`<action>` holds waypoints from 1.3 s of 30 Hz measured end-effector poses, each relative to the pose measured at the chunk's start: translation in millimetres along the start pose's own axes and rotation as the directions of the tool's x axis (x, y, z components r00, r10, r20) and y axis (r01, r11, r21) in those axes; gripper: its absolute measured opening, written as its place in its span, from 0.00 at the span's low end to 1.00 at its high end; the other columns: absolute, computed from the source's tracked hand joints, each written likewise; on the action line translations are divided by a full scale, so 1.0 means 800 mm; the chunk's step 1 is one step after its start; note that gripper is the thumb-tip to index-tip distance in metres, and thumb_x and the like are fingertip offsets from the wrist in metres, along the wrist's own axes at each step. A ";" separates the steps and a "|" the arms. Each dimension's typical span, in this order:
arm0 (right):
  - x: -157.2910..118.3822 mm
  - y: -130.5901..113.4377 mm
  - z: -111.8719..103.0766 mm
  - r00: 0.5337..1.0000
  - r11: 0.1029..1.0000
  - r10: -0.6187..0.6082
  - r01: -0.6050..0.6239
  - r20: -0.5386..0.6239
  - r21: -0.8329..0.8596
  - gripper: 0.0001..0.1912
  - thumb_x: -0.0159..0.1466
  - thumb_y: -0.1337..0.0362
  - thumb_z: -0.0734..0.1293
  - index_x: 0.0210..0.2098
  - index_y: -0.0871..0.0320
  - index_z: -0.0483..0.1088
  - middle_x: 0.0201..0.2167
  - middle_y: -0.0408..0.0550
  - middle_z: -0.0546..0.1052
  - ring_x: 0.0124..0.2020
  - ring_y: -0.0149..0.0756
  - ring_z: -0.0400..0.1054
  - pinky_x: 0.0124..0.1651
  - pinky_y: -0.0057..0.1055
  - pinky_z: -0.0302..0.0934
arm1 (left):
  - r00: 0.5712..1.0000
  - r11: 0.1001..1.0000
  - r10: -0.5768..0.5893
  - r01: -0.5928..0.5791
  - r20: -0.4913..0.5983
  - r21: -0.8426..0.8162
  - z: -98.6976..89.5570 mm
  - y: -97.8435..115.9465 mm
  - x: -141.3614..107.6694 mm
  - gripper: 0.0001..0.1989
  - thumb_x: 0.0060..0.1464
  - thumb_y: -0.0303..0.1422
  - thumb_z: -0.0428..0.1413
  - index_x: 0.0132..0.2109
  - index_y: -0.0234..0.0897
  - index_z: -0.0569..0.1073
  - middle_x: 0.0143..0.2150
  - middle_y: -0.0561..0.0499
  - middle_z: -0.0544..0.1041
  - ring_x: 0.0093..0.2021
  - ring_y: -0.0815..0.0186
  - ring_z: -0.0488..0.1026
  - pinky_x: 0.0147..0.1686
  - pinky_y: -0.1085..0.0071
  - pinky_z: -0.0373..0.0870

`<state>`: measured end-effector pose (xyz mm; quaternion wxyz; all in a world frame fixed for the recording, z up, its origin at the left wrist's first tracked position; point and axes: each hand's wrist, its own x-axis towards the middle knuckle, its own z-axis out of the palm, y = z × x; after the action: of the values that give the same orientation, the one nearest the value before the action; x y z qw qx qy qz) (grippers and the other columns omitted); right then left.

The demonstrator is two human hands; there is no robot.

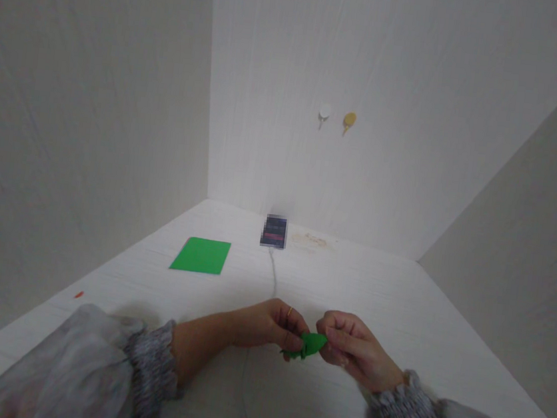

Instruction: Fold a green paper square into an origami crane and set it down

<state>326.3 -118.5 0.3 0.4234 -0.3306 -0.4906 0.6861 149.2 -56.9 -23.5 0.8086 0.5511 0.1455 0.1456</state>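
A small folded piece of green paper (312, 344) is held between my two hands, just above the white table. My left hand (278, 326) pinches its left part between thumb and fingers; a thin ring is on one finger. The fingertips of my right hand (351, 345) are closed on the pointed right end of the paper. Part of the folded piece is hidden behind my left fingers. Farther left, a flat green square of paper (201, 255) lies on the table.
Near the back wall lies a dark, blurred device (274, 231) with a pale cable (273, 272) running toward me under my arms. A small orange scrap (78, 295) is at the left. White (324, 114) and yellow (350, 119) hooks are on the back wall. Side walls flank the table.
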 end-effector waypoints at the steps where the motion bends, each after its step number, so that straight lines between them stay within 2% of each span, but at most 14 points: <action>1: 0.000 0.000 0.000 1.000 1.000 -0.014 0.014 -0.010 -0.001 0.16 0.50 0.56 0.69 0.19 0.61 0.62 0.10 0.35 0.56 0.13 0.21 0.46 0.18 0.23 0.37 | 1.000 1.000 0.005 -0.005 -0.003 -0.002 0.000 0.000 0.000 0.16 0.32 0.37 0.64 0.29 0.30 0.73 0.23 0.54 0.72 0.22 0.75 0.66 0.25 0.76 0.61; 6: 0.003 0.001 -0.003 0.996 0.997 -0.074 0.074 -0.055 -0.007 0.16 0.54 0.55 0.66 0.19 0.61 0.62 0.11 0.35 0.56 0.13 0.22 0.46 0.17 0.23 0.38 | 1.000 1.000 0.001 -0.001 -0.004 -0.007 -0.001 0.000 -0.001 0.16 0.32 0.36 0.64 0.29 0.31 0.74 0.24 0.53 0.72 0.22 0.74 0.66 0.25 0.75 0.61; 9: 0.003 -0.001 -0.008 0.984 0.986 -0.155 0.149 -0.088 -0.074 0.12 0.53 0.58 0.68 0.28 0.61 0.67 0.14 0.37 0.61 0.14 0.22 0.49 0.18 0.22 0.42 | 1.000 1.000 -0.010 0.010 -0.006 -0.016 0.000 0.001 -0.001 0.16 0.31 0.36 0.65 0.29 0.30 0.74 0.23 0.53 0.72 0.21 0.75 0.66 0.24 0.76 0.61; 11: 0.000 -0.004 -0.012 0.970 0.965 -0.235 0.224 -0.068 -0.134 0.11 0.52 0.61 0.69 0.33 0.60 0.69 0.18 0.39 0.64 0.15 0.23 0.54 0.19 0.23 0.47 | 1.000 0.999 -0.019 0.018 -0.007 -0.029 0.001 0.002 -0.002 0.16 0.30 0.36 0.65 0.28 0.30 0.74 0.22 0.53 0.72 0.20 0.75 0.66 0.24 0.76 0.61; 16: -0.009 -0.011 -0.015 0.922 0.867 -0.387 0.366 0.005 -0.337 0.05 0.53 0.67 0.68 0.31 0.56 0.73 0.27 0.46 0.68 0.21 0.28 0.62 0.20 0.26 0.56 | 0.999 0.996 -0.023 0.025 0.023 -0.087 0.003 0.004 -0.002 0.17 0.29 0.37 0.65 0.28 0.29 0.74 0.21 0.53 0.72 0.19 0.75 0.66 0.22 0.76 0.60; 19: -0.012 -0.014 -0.010 0.892 0.786 -0.451 0.414 0.032 -0.459 0.07 0.53 0.72 0.67 0.29 0.55 0.75 0.27 0.46 0.69 0.20 0.28 0.62 0.20 0.27 0.59 | 0.999 0.993 -0.019 0.024 0.046 -0.116 0.003 0.004 -0.003 0.17 0.29 0.37 0.66 0.27 0.29 0.73 0.20 0.53 0.72 0.19 0.75 0.66 0.22 0.76 0.60; 25: -0.013 -0.016 -0.005 0.861 0.698 -0.502 0.458 0.080 -0.550 0.10 0.53 0.74 0.67 0.30 0.54 0.75 0.26 0.46 0.70 0.20 0.28 0.63 0.19 0.26 0.61 | 0.998 0.989 0.002 0.008 0.065 -0.149 0.001 0.001 -0.002 0.17 0.30 0.36 0.65 0.28 0.28 0.73 0.20 0.53 0.71 0.19 0.74 0.66 0.22 0.76 0.59; 31: -0.014 -0.018 -0.005 0.803 0.519 -0.559 0.533 0.207 -0.668 0.10 0.57 0.75 0.61 0.33 0.56 0.72 0.28 0.46 0.69 0.22 0.27 0.64 0.21 0.24 0.62 | 0.996 0.986 0.016 0.000 0.092 -0.166 0.002 0.001 -0.002 0.16 0.31 0.35 0.65 0.27 0.27 0.73 0.19 0.53 0.71 0.19 0.74 0.66 0.21 0.76 0.59; 39: -0.021 -0.020 0.003 0.732 0.209 -0.587 0.550 0.346 -0.809 0.12 0.58 0.78 0.56 0.33 0.59 0.66 0.29 0.49 0.69 0.27 0.30 0.65 0.26 0.25 0.62 | 0.992 0.983 0.022 0.002 0.126 -0.182 0.002 0.002 -0.003 0.15 0.32 0.35 0.65 0.28 0.28 0.73 0.19 0.53 0.71 0.19 0.74 0.67 0.21 0.76 0.60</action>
<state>335.1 -132.0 17.1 0.4198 -0.3066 -0.8456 0.1213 147.6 -58.7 -21.6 0.8623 0.4842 0.0767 0.1268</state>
